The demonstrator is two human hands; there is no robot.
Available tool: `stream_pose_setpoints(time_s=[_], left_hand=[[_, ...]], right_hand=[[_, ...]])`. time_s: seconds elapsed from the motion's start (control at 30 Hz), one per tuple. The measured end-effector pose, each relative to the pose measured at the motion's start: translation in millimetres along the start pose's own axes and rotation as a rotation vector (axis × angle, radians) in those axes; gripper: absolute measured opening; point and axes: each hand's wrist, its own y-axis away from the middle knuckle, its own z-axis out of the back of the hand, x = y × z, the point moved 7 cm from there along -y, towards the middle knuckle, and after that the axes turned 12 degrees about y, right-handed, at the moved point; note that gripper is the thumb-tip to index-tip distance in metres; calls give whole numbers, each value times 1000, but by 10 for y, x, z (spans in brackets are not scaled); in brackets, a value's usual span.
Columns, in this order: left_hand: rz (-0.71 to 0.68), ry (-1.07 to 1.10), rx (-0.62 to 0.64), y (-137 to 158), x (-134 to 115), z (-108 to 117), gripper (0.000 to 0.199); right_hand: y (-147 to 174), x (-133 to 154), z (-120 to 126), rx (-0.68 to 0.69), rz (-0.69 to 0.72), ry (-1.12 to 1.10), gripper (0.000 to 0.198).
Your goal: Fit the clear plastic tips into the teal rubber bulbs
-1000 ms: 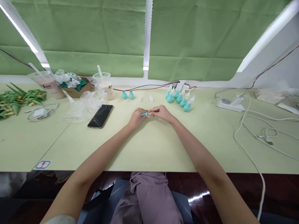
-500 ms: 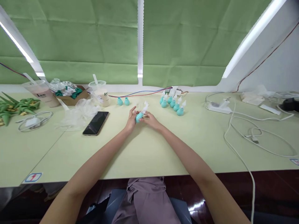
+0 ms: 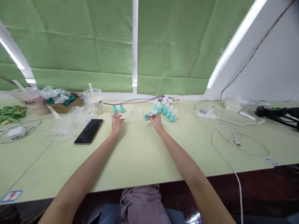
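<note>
My right hand pinches a teal squeeze bulb by its white nozzle end, with the bulb tipped over toward the left. Just beyond and right of it stands a group of several teal bulbs with white nozzles pointing up. My left hand is open with curved fingers and nothing visible in it. Close in front of that hand stand two teal bulbs without nozzles, a left one and a right one. Small white nozzle pieces lie between my hands.
To the left are a black phone, a crumpled clear plastic bag, a drink cup and a cardboard box. A power strip and loose white cables lie on the right. Green blinds hang behind the table.
My hands have parted. The right one has carried the bulb right toward the group of bulbs; the left has let go of it and moved left toward the two bulbs without nozzles. The view has shifted.
</note>
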Motion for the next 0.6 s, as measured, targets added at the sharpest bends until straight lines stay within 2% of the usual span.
stream_pose_setpoints(time_s=[0.07,0.2,0.47,0.53,0.6], left_hand=[[18,0,-19,-27,7,41,33],[23,-37,46,21,-9,-21,33],[44,-111,152,58,17,-103,40],[57,-121,166,61,24,-119,39],[61,-139,190,67,33,-143,39]], right_hand=[[-76,-42,163,-64,22,59,42],[-101,-71,268,-41,99,133,37],[-62,-321,149,128,-5,177,40],[-52,-301,136,152,24,236,39],[-21,-225,119,165,104,403,36]])
